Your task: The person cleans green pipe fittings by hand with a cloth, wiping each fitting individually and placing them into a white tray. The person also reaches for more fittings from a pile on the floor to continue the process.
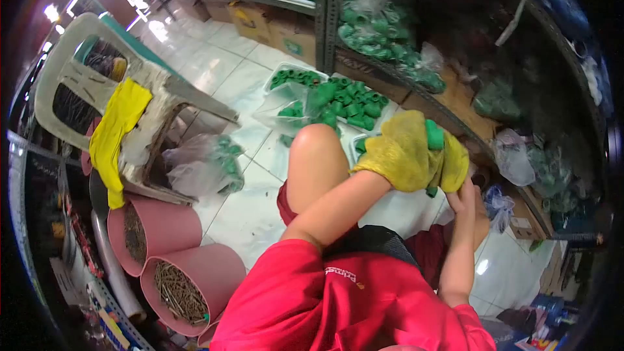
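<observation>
My left hand wears a yellow glove and is closed around a green pipe fitting that sticks out of the top of the fist. A second small green piece shows under the glove. My bare right hand comes up from below and pinches the glove's lower edge. Both hands are above my raised knee and red shorts.
A heap of green fittings and a white tray of them lie on the tiled floor ahead. Bagged fittings fill the metal shelf. On the left are a white plastic chair with a yellow cloth, a plastic bag and pink buckets of nails.
</observation>
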Demonstrator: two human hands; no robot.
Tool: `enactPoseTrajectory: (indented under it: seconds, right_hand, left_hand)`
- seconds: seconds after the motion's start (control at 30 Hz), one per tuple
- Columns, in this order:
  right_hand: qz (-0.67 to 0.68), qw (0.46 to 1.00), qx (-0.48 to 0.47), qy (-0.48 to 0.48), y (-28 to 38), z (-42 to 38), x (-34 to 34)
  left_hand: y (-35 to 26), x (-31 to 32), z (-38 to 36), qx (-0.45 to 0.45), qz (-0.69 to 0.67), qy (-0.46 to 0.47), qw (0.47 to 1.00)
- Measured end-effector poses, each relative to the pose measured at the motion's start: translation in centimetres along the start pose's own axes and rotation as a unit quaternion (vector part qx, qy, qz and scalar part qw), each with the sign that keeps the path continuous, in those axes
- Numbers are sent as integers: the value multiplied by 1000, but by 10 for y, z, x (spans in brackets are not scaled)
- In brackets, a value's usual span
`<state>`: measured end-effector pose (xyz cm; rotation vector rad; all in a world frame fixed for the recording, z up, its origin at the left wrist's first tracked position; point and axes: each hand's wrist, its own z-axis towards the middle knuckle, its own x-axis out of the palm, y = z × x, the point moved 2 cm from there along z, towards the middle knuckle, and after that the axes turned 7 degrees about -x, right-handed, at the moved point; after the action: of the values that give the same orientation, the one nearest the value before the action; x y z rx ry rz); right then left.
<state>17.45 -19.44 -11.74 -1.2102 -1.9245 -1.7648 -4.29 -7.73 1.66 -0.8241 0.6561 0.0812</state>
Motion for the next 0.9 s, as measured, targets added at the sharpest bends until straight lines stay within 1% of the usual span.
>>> enactPoseTrajectory:
  seconds: [0.03, 0.07, 0.1, 0.13, 0.17, 0.2, 0.23, 0.27, 0.3, 0.33, 0.4, 0.43, 0.5, 0.53, 0.57, 0.6, 0.63, 0.67, 0.7, 0.73, 0.77, 0.8, 0.83, 0.87, 0.9]
  right_hand:
    - [-18, 999, 44, 3, -2, -4, -8]
    - [-17, 999, 48, 7, 0, -7, -13]
    - [-34, 997, 59, 48, 2, -10, -16]
    - [-51, 992, 70, 87, 4, -17, -14]
    - [-53, 992, 74, 91, 10, -24, -2]
    - [23, 994, -12, 103, 21, -31, 14]
    - [99, 984, -99, 111, 28, -38, 21]
    - [125, 974, -134, 133, 26, -34, -2]
    - [47, 982, -182, 25, 18, -22, -29]
    - [47, 981, -185, 21, 15, -27, -14]
    - [78, 982, -170, 24, -1, -42, 72]
    - [95, 982, -162, 24, -5, -44, 90]
    - [-74, 982, -174, -6, -11, -44, 63]
    - [9, 992, -121, 25, -11, -46, 73]
    - [90, 991, -75, 58, -4, -43, 84]
    - [-44, 991, -108, 62, -16, -29, 44]
    - [-178, 973, -133, 59, -26, -19, 4]
    - [-49, 993, -87, 70, -27, -19, 7]
    - [83, 992, -41, 85, -34, -18, 22]
    - [-192, 966, -142, 97, -33, -20, 32]
    - [-455, 857, -222, 97, -33, -21, 42]
    - [-347, 930, -119, 24, -48, -14, 33]
    - [-221, 973, -21, -56, -67, -6, 18]
    - [-244, 965, -64, -76, -76, -1, 16]
    - [-267, 953, -103, -99, -85, 4, 11]
  left_hand:
    - [6, 11, -7, -18, -7, 4, 1000]
    - [10, 12, -13, -65, 16, -4, 998]
    - [14, 13, -17, -67, 19, -4, 998]
    - [11, 7, -18, -108, 23, 63, 992]
    - [8, 2, -17, -148, 26, 126, 981]
    - [6, -3, -15, -150, 28, 121, 981]
    - [1, -7, -12, -118, 4, 98, 988]
    - [-3, -8, -11, -86, -21, 76, 993]
    - [-2, -6, -11, -85, -22, 78, 993]
    - [-1, -3, -13, -73, -6, 72, 995]
    - [8, 3, -17, -45, 27, 60, 997]
    - [15, 7, -20, -30, 45, 56, 997]
    - [25, 16, -31, 2, 72, 60, 996]
    - [27, 23, -35, 22, 81, 63, 995]
    - [27, 30, -35, 46, 85, 63, 993]
    - [26, 38, -34, 72, 86, 63, 992]
    - [23, 45, -33, 97, 86, 63, 990]
    - [19, 44, -24, 50, 70, 162, 983]
    - [14, 41, -22, 61, 58, 174, 981]
    - [11, 38, -21, 34, 35, 185, 982]
    - [11, 37, -20, 8, 13, 196, 980]
    - [31, 56, -31, 89, 121, 148, 978]
    - [48, 80, -41, 175, 218, 94, 956]
    - [40, 88, -40, 202, 191, 105, 955]
    - [32, 95, -40, 194, 198, 136, 951]
